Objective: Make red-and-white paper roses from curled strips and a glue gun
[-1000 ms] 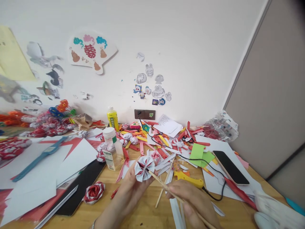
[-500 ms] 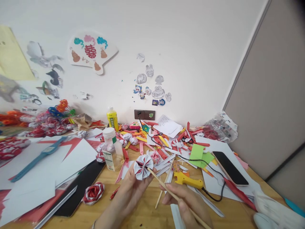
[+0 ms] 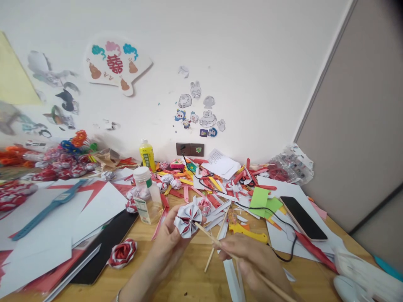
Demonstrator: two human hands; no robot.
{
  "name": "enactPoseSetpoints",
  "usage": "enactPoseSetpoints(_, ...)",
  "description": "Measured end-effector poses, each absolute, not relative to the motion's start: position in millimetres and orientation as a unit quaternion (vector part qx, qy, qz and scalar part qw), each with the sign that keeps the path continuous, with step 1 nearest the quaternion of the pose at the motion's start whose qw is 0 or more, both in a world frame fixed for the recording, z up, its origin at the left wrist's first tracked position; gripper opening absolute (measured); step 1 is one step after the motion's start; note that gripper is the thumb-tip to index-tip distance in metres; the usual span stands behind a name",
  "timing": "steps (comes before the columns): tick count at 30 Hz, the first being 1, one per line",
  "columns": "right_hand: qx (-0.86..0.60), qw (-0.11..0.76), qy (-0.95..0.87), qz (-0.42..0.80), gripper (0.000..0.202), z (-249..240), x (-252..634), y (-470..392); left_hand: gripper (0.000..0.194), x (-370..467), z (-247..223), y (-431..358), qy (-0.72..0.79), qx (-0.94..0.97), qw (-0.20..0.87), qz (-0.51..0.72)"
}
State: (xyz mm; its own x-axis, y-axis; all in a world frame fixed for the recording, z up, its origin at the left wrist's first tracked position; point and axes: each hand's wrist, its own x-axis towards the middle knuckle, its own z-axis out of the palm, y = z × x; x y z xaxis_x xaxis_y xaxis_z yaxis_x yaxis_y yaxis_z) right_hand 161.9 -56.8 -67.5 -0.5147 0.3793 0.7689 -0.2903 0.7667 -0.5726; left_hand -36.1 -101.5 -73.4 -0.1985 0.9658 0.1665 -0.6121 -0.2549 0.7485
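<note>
My left hand point(image 3: 170, 243) grips a round folded-paper flower point(image 3: 188, 219), white outside with red in its creases, and turns its centre upward. My right hand point(image 3: 252, 256) is closed around a thin wooden stick point(image 3: 210, 237), like a chopstick, slanting across the table. The stick's tip touches the middle of the flower. A second wooden stick point(image 3: 213, 253) lies on the table between the hands. Beyond my right hand sits a yellow glue gun point(image 3: 247, 232), partly covered by the hand. To the left, a finished-looking red and white paper rose point(image 3: 123, 253) rests on the wood.
Paper strips point(image 3: 217, 201) cover the table's far side. A clear jar with a white lid point(image 3: 146, 197) and a yellow bottle point(image 3: 147, 155) stand there. On the right are a phone point(image 3: 303, 218) and a black cord point(image 3: 294, 247); on the left, white sheets point(image 3: 99, 214) and a blue watch point(image 3: 50, 209).
My right hand has shifted a little to the right and covers more of the glue gun. The flower is tilted slightly differently in my left hand. The view has moved slightly.
</note>
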Motion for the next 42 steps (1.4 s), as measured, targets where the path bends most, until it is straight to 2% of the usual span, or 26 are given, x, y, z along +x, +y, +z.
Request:
enactPoseSetpoints(4, -0.053, 0.49, -0.671, 0.554, 0.028, -79, 160, -61, 0.049, -34, -66, -105, 0.276, 0.328, 0.55, 0.717)
enactPoseSetpoints(8, -0.009, 0.501, -0.635, 0.588, 0.026, -80, 158, -67, 0.038, -36, -67, -106, 0.247, 0.342, 0.566, 0.708)
enactPoseSetpoints(11, 0.0, 0.518, -0.672, 0.53, 0.028, -74, 158, -69, 0.038, -38, -71, -105, 0.238, 0.352, 0.565, 0.707)
enactPoseSetpoints(16, -0.034, 0.525, -0.776, 0.349, 0.032, -64, 158, -69, 0.043, -37, -72, -108, 0.255, 0.342, 0.58, 0.695)
enactPoseSetpoints(19, -0.033, 0.529, -0.795, 0.295, 0.033, -64, 158, -67, 0.047, -34, -69, -111, 0.27, 0.332, 0.58, 0.694)
enactPoseSetpoints(27, -0.019, 0.497, -0.828, 0.259, 0.034, -64, 160, -62, 0.052, -31, -67, -112, 0.29, 0.336, 0.545, 0.711)
enactPoseSetpoints(35, -0.024, 0.47, -0.852, 0.229, 0.032, -59, 165, -59, 0.043, -46, -72, -104, 0.323, 0.464, 0.457, 0.687)
enactPoseSetpoints(42, -0.016, 0.498, -0.841, 0.209, 0.029, -58, 161, -61, 0.045, -47, -69, -106, 0.34, 0.496, 0.43, 0.674)
